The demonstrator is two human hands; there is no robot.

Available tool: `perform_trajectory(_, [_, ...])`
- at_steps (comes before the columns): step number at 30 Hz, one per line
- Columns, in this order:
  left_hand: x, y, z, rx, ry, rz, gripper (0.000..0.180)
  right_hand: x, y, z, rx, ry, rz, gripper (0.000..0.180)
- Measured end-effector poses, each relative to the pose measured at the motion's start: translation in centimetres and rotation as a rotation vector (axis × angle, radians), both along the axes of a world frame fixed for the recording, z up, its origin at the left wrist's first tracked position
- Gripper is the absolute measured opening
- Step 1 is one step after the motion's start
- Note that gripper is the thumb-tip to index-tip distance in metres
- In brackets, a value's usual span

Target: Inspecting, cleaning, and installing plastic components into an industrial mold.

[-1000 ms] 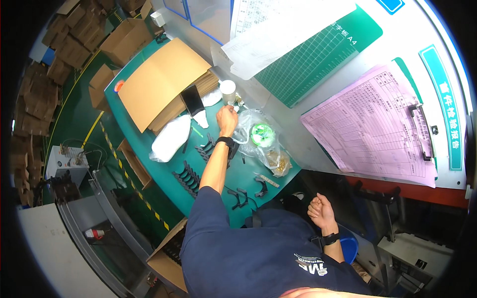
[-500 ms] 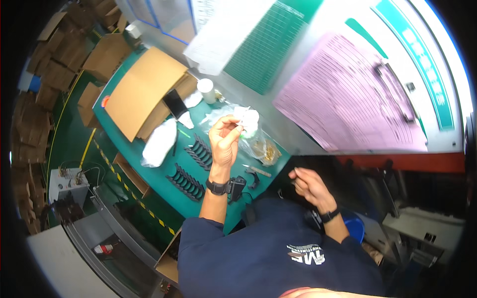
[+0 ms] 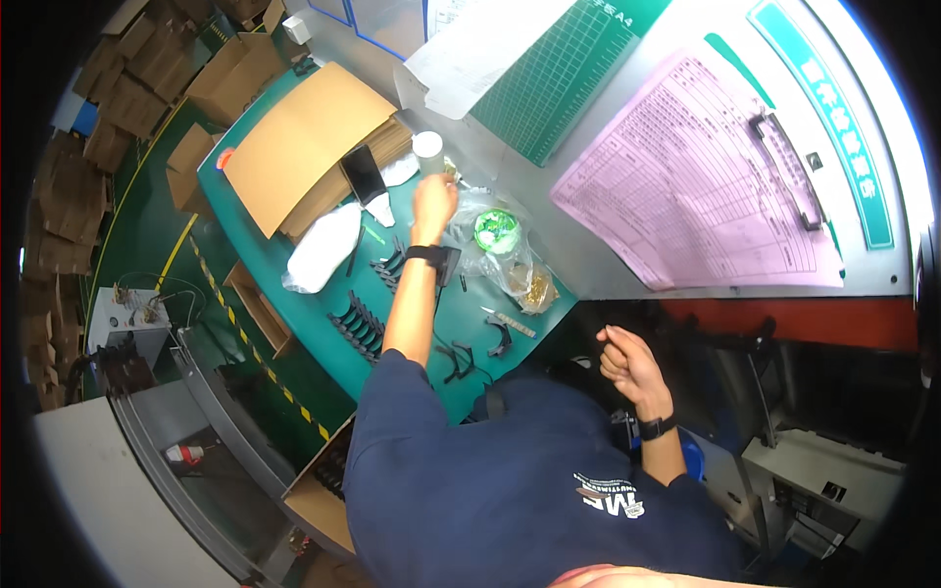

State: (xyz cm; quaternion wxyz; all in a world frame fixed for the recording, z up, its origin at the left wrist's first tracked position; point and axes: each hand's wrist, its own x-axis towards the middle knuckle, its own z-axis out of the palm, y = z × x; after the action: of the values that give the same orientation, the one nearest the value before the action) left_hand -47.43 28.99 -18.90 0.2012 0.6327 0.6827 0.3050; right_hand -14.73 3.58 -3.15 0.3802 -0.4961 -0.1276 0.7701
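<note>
My left hand [image 3: 434, 201] reaches far across the teal table [image 3: 323, 338], fingers curled down beside a white cylinder cup [image 3: 427, 152] and a clear bag holding a green roll [image 3: 497, 230]. Whether it grips anything is hidden by the back of the hand. A black wristband sits on that wrist. My right hand [image 3: 627, 363] hangs off the table's right edge, curled into a loose fist with nothing visible in it. Rows of small black plastic parts [image 3: 358, 328] lie left of my left forearm. Two curved black parts [image 3: 500, 338] lie near the table's front.
Flat cardboard sheets [image 3: 304, 147] with a black phone [image 3: 363, 174] on their edge, a white plastic bag [image 3: 323, 245] and a bag of brass pieces [image 3: 536, 287] share the table. A green cutting mat [image 3: 569, 69] and a pink form sheet [image 3: 706, 186] lie beyond. Cardboard boxes [image 3: 230, 73] stand at the left.
My left hand has pulled back from the bags and then stretched out again toward the white cup. My right hand has stayed curled off the table's edge. My head has shifted.
</note>
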Motion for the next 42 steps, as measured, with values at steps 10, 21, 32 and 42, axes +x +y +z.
perform_trajectory(10, [-7.7, 8.2, -10.5, -0.304, 0.348, 0.236, 0.024, 1.4, -2.7, -2.1, -0.085, -0.061, -0.156, 0.019])
perform_trajectory(21, [-4.5, -1.8, -3.5, 0.138, -0.779, 0.453, 0.018, 0.5, -2.6, -2.5, -0.088, -0.031, -0.084, 0.019])
perform_trajectory(32, [9.9, -21.2, 16.3, -0.068, -1.283, -0.167, 0.017, -3.1, 1.0, 2.8, 0.187, 0.184, 0.218, 0.028])
perform_trajectory(42, [21.0, -22.7, 26.1, -0.154, -0.895, -0.901, 0.019, 7.3, -5.5, 9.4, 0.637, 0.049, 0.037, 0.012])
